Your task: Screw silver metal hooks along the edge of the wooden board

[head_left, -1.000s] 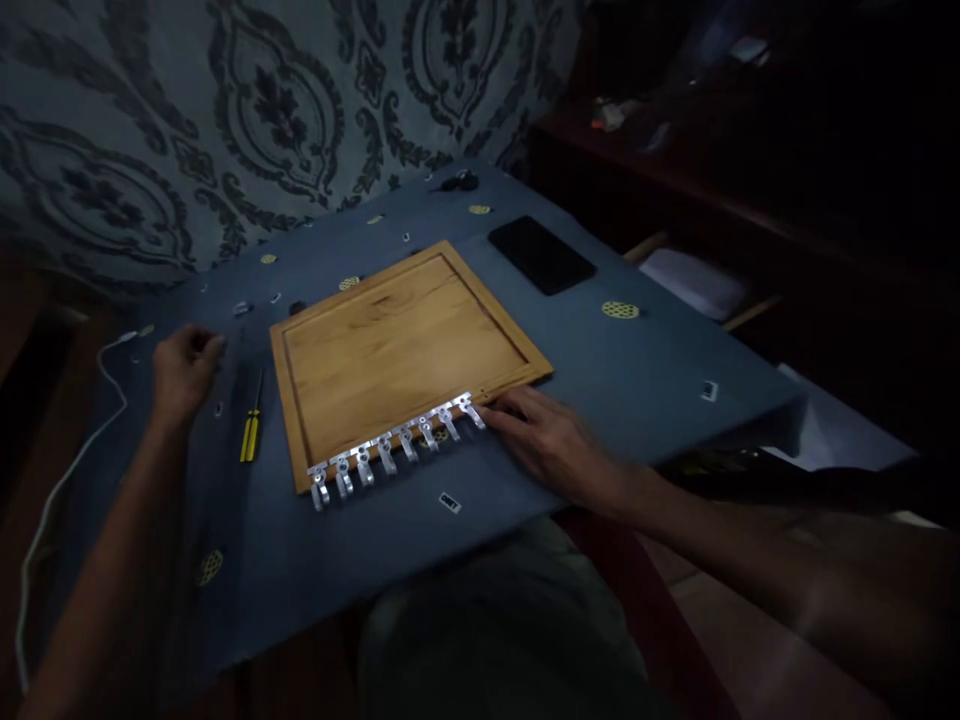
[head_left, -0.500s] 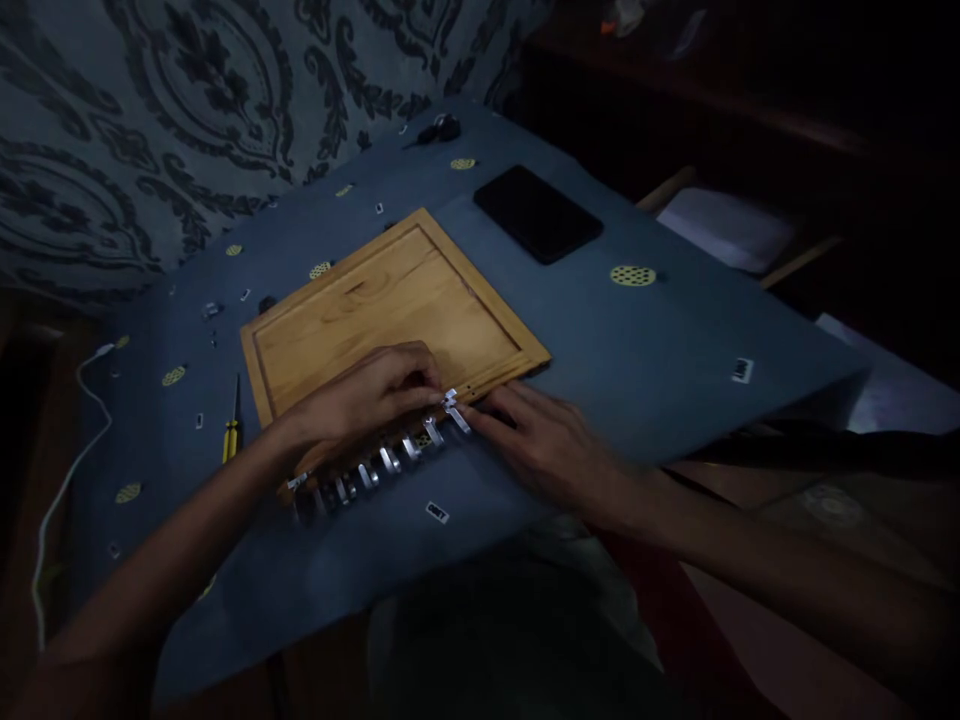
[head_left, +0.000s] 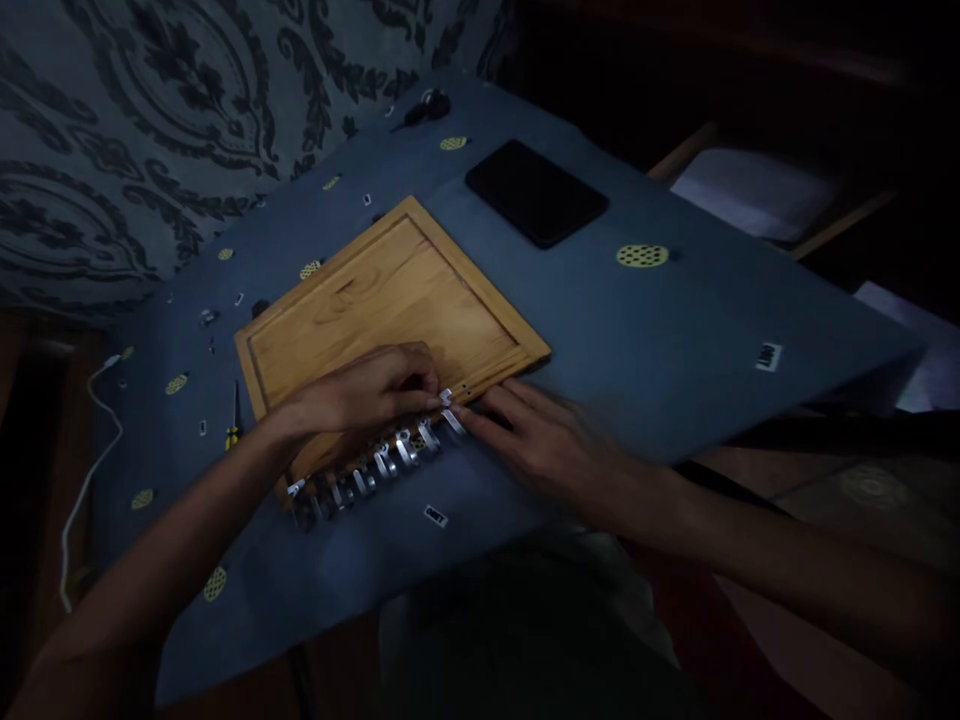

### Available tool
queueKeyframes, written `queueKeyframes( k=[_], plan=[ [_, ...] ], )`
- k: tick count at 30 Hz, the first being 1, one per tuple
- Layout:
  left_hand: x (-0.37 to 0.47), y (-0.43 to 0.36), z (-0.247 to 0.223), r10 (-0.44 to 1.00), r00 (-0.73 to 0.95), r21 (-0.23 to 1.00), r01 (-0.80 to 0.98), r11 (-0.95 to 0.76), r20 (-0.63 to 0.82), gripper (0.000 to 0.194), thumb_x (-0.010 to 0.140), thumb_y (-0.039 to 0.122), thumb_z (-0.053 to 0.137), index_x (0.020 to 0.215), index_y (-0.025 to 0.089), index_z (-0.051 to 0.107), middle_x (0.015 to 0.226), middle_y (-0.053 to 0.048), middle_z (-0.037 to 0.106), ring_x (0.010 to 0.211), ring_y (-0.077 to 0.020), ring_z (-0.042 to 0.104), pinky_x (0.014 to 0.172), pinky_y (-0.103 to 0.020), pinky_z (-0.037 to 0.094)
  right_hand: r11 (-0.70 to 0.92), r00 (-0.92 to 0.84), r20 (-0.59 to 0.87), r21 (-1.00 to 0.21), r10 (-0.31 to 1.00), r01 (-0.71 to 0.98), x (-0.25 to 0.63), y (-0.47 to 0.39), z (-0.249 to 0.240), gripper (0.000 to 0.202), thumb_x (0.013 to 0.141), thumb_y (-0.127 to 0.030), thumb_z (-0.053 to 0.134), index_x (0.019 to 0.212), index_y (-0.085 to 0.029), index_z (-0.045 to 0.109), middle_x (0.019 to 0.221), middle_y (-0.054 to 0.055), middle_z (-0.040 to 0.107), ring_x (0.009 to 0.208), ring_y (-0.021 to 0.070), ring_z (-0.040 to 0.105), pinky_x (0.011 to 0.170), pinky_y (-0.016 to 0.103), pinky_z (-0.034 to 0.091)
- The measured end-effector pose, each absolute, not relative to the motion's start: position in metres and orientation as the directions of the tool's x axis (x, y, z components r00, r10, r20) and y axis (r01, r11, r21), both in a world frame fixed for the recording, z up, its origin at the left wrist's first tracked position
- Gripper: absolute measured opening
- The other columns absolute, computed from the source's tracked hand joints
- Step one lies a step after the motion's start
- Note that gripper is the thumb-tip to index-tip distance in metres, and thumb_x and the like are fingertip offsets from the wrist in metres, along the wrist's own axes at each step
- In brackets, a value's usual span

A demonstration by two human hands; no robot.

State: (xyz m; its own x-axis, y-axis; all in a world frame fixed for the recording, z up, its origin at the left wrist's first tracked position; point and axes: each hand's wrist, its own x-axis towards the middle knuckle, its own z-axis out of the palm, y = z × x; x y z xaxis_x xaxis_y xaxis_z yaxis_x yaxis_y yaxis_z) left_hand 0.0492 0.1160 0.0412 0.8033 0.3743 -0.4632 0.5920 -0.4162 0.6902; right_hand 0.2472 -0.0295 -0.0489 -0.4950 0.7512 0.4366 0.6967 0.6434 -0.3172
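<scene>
A wooden board [head_left: 375, 300] with a grooved border lies on the blue cloth. Along its near edge hangs a row of several silver metal hooks [head_left: 385, 459]. At the right end of that row is a small metal piece [head_left: 453, 418], pinched by my left hand [head_left: 379, 388], whose fingertips are closed at its upper end. My right hand [head_left: 536, 440] rests by the board's near right corner, its index fingertip touching the same piece and its fingers apart from one another. What lies under its fingertips is too small to tell.
A black tablet or phone [head_left: 536, 192] lies behind the board at right. Left of the board are a yellow-handled screwdriver [head_left: 233, 430] and small metal bits [head_left: 208, 318]. A white cable [head_left: 82, 490] runs along the left edge. A dark object [head_left: 426, 108] sits at the far corner.
The camera view has shifted slightly. Both hands keep nearly the same place at the metal piece, which now sits a little lower and closer to the board's edge.
</scene>
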Motion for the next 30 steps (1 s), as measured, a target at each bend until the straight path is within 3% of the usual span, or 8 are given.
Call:
queueKeyframes(
  k=[5,13,30],
  plan=[
    [0.0513,0.1161,0.0397,0.390,0.793,0.669,0.606,-0.430,-0.468,0.020,0.093,0.036,0.059,0.087,0.017,0.065,0.088,-0.002,0.061,0.081,-0.0158,0.059,0.071,-0.029,0.046,0.649,-0.510,0.428,-0.293,0.746,0.702,0.2475,-0.0300,-0.0475,0.045,0.093,0.000,0.045,0.138,-0.004,0.053,0.109,0.016,0.063,0.098,0.0258,0.057,0.080,0.041,0.058],
    [0.0552,0.1145,0.0366,0.438,0.778,0.641,0.624,-0.447,-0.451,0.017,0.089,0.032,0.063,0.082,0.017,0.065,0.086,-0.002,0.062,0.077,-0.0148,0.058,0.067,-0.027,0.045,0.623,-0.511,0.383,-0.274,0.770,0.733,0.2479,-0.0311,-0.0462,0.050,0.092,0.001,0.047,0.140,-0.009,0.053,0.114,0.015,0.064,0.101,0.0249,0.059,0.080,0.039,0.059],
    [0.0553,0.1089,0.0355,0.460,0.794,0.721,0.580,-0.378,-0.397,0.009,0.087,0.023,0.063,0.081,0.016,0.064,0.081,0.001,0.061,0.073,-0.0121,0.057,0.065,-0.023,0.043,0.617,-0.473,0.458,-0.240,0.753,0.749,0.2436,-0.0282,-0.0486,0.041,0.096,-0.001,0.047,0.134,-0.008,0.058,0.103,0.012,0.065,0.092,0.0217,0.059,0.076,0.034,0.056]
  ],
)
